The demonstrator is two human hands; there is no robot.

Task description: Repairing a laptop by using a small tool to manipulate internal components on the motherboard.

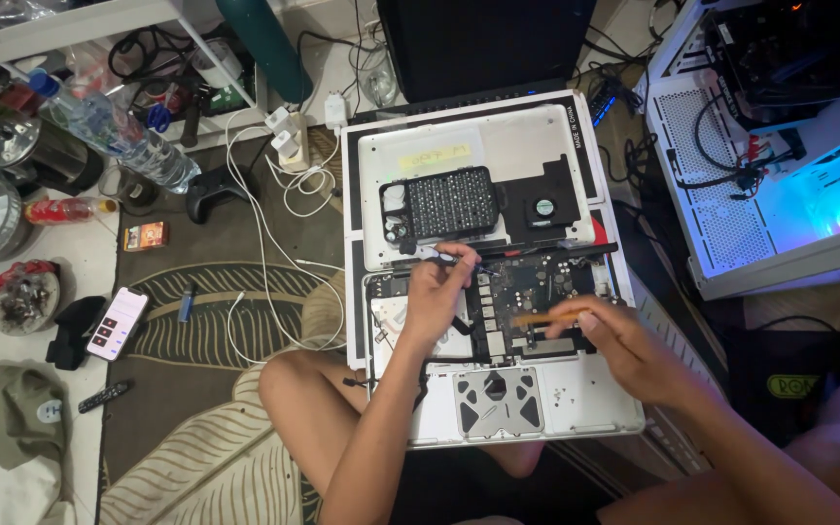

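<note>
Laptop (498, 389), opened with its bottom cover off, lay across the lap, innards facing up. Right hand (634, 355) pinched a thin orange-tan stick (548, 316) between thumb and fingers, tip laid on the dark circuit board (537, 287) near its middle. Left hand (437, 292) curled over the upper left of the open case, fingertips pressed together on a small dark part (447, 258) at the top edge of the board; what exactly was pinched could not be told. Grey trackpad underside (498, 401) sat below both hands, in the pale palm-rest shell.

Removed white bottom cover (498, 146) lay just beyond the laptop, touching its far edge, inner face up. On that cover: black tray of screwdriver bits (449, 202) to the left, small black fan (543, 208) to the right, yellow sticky note (437, 156) above the tray. Dark screen of a second machine (483, 39) stood behind the cover.

Left of the laptop: white cables (264, 194) looped over a patterned rug (196, 292), black game controller (216, 190), plastic water bottle (114, 126) lying tilted, phone (117, 323) with screen lit, remote (104, 396) nearby. Right of the laptop, well apart: white desktop computer case (770, 146), side open, blue light glowing inside.
</note>
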